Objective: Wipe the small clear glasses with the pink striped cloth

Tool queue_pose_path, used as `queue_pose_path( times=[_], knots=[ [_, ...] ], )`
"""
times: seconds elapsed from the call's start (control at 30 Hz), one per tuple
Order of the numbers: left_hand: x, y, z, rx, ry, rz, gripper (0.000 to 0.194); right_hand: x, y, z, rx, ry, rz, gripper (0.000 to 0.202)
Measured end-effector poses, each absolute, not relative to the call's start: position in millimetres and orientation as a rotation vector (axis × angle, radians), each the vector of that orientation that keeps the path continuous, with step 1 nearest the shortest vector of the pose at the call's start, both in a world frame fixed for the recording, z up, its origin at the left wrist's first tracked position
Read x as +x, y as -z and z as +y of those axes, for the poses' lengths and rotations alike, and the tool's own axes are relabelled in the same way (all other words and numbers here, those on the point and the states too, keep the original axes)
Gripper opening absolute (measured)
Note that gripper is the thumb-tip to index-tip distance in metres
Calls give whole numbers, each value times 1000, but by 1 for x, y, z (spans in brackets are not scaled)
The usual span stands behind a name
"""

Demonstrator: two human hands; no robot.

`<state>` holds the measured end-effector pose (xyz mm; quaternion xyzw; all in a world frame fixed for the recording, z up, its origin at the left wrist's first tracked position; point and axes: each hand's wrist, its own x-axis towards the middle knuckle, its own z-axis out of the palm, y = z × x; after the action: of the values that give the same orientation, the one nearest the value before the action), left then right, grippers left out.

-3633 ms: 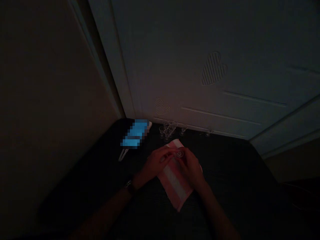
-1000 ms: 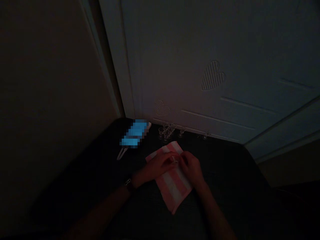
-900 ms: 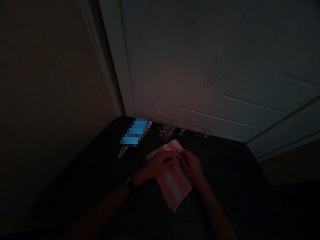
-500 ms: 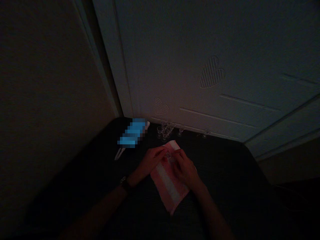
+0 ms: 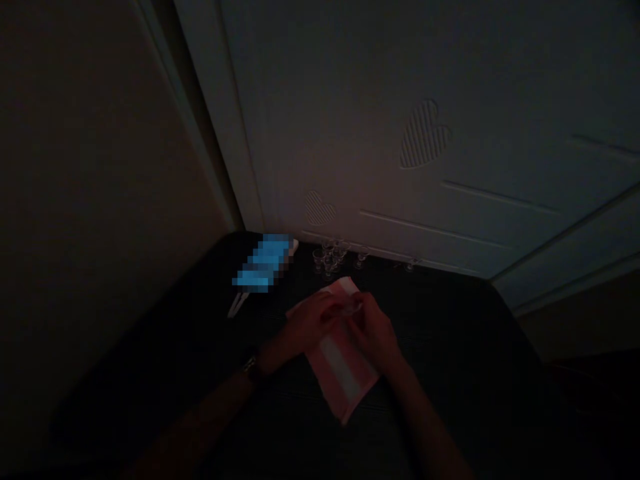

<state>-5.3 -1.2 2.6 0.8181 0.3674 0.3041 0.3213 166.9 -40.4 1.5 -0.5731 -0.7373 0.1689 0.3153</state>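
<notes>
The scene is dim. My right hand is closed, with a small clear glass pinched at its fingertips above a pink-and-white striped towel. My left hand sits just left of the glass, fingers curled on the upper part of the towel; a towel corner shows beyond its back. The fingertips of the left hand are dark, so whether they also touch the glass is unclear.
Several small footed glasses stand clustered behind the towel. Another glass is just right of them, and one more farther right. A pixelated blue-screened device with a strap lies left on the dark table. A heart-patterned white panel rises behind.
The glass has shifted slightly right with my right hand. My left hand has turned and curled more, and the towel's left corner now sticks out behind it.
</notes>
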Motion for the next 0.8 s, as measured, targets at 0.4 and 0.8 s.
queue_pose_path(
  times=[0.4,0.8],
  knots=[
    [-6,4,-1,2334,-718,910,24,165,-7,-41,-1441,-374,-1866,25],
    [-5,-4,-6,2451,-624,857,16,173,5,-31,-1633,-466,-1783,22]
  ],
)
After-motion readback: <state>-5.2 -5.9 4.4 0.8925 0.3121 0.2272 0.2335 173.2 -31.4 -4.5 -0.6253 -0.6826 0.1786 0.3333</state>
